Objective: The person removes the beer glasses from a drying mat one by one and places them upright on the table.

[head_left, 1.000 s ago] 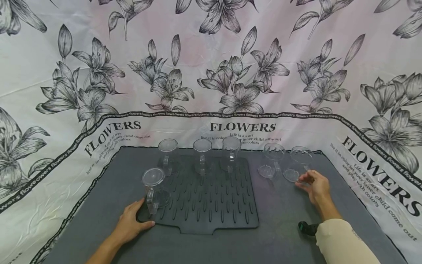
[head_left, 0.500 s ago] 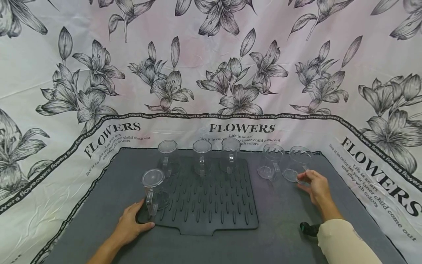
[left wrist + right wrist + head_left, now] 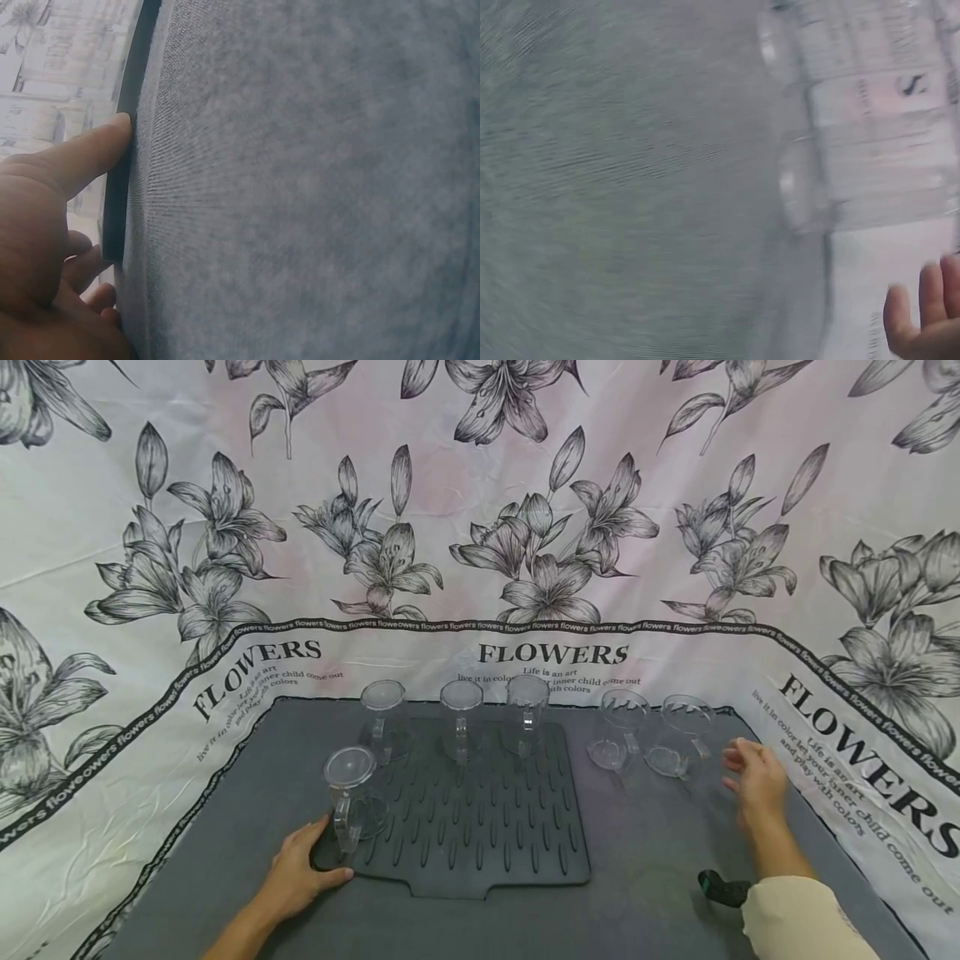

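Note:
My left hand [image 3: 294,868] grips the front left corner of a black ridged drying mat [image 3: 480,827]. Its thumb lies along the mat's front edge, the fingers against the left side; in the left wrist view a straight digit presses the mat's rim [image 3: 118,199]. Just beside it, a clear glass mug [image 3: 351,768] stands upside down on the mat. To the right of the mat, two more glass mugs stand upright: the outer mug [image 3: 667,762] and the inner mug [image 3: 610,754]. My right hand [image 3: 761,781] hovers right of the outer mug, fingers loosely bent around nothing.
Along the mat's back edge, several upturned glass mugs [image 3: 460,722] stand in a row, handles toward me. A dark strapped device [image 3: 722,888] sits by my right sleeve [image 3: 802,914]. A flowered cloth [image 3: 551,652] walls in the grey table [image 3: 645,852].
My right hand has drawn away from the outer upright mug, off to the right, after its fingers were at the mug's lower side. The left hand stays at the mat corner.

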A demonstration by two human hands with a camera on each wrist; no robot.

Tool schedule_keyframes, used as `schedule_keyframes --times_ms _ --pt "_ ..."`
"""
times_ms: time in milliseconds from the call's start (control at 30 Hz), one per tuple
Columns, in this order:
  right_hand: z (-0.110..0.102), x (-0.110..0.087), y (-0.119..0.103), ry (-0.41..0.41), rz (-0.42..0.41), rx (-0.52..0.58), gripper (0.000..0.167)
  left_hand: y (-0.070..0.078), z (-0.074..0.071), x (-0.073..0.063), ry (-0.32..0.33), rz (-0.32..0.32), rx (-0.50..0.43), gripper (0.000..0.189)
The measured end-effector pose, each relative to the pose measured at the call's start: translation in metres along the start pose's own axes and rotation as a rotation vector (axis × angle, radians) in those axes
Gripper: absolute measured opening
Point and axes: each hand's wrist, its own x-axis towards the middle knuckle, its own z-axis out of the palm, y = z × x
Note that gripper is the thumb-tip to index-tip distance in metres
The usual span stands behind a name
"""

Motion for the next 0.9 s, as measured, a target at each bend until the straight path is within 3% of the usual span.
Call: schedule_keyframes --times_ms 167,333,667,900 --pt "0.008 -0.016 -0.035 0.117 -0.059 -0.07 0.009 -0.001 0.0 0.0 0.006 0.009 -0.007 0.102" --pt "0.021 -0.041 -0.064 0.104 -0.129 -0.082 0.011 -0.002 0.001 -0.001 0.009 0.014 -0.011 0.101" --pt "0.043 -0.107 -0.102 -0.13 -0.314 0.136 0.021 -0.003 0.004 -0.001 0.019 0.02 -0.013 0.101" --pt "0.063 -0.149 -0.108 -0.215 -0.413 0.384 0.019 -0.002 0.001 -0.001 0.02 0.01 -0.004 0.101"
